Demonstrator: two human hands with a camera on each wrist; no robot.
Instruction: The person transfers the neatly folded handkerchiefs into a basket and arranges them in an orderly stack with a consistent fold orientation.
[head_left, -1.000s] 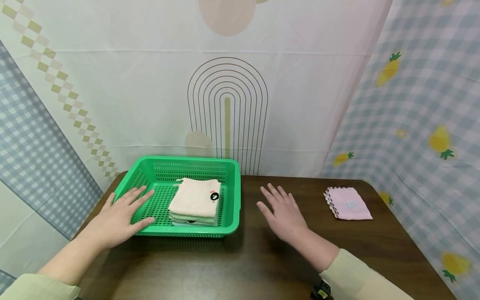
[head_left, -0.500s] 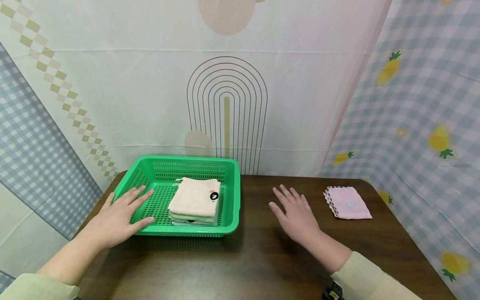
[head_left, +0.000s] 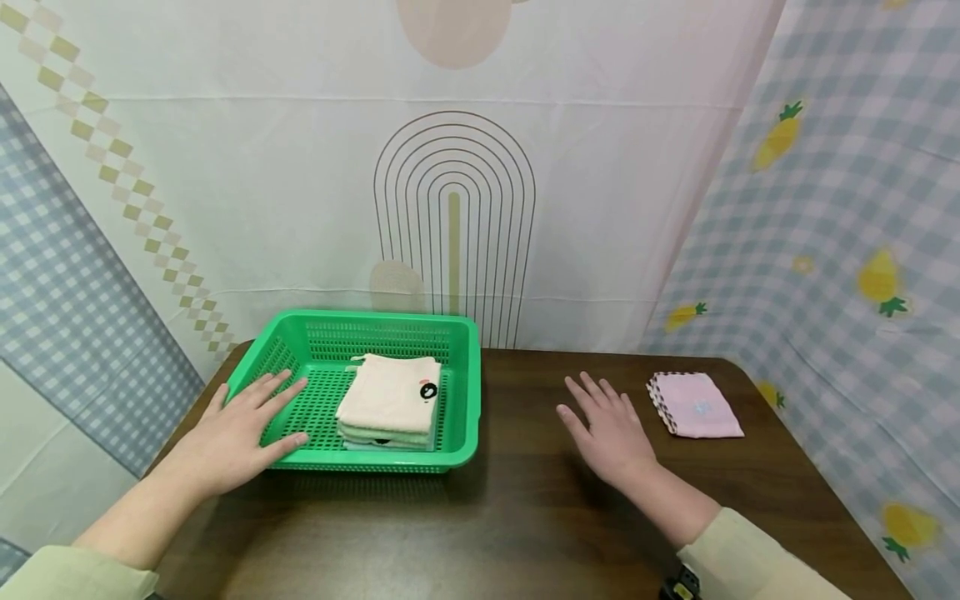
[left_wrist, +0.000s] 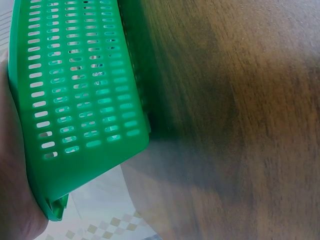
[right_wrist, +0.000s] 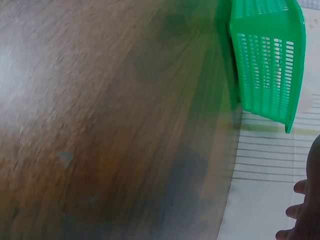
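My left hand (head_left: 238, 433) lies with spread, straight fingers over the left front corner of a green plastic basket (head_left: 375, 460). In the left wrist view the basket's slotted side wall (left_wrist: 80, 100) fills the left part, with the hand's edge against its rim. Inside the basket sits a stack of folded small towels, a cream towel (head_left: 390, 393) with a black-and-white motif on top and pale green ones beneath. My right hand (head_left: 611, 435) hovers over the table, fingers extended and holding nothing. To its right lies a folded pink towel (head_left: 693, 406) with a dark checked edge.
The dark wooden table (head_left: 480, 533) has rounded back corners. A white printed curtain (head_left: 600, 208) hangs right behind it. Blue checked cloth with pineapples (head_left: 832, 250) closes off the right side, and another checked cloth (head_left: 67, 242) hangs at the left.
My right hand has moved rightward over the table, away from the basket and nearer the pink towel. My left hand, the basket and the towels have stayed put.
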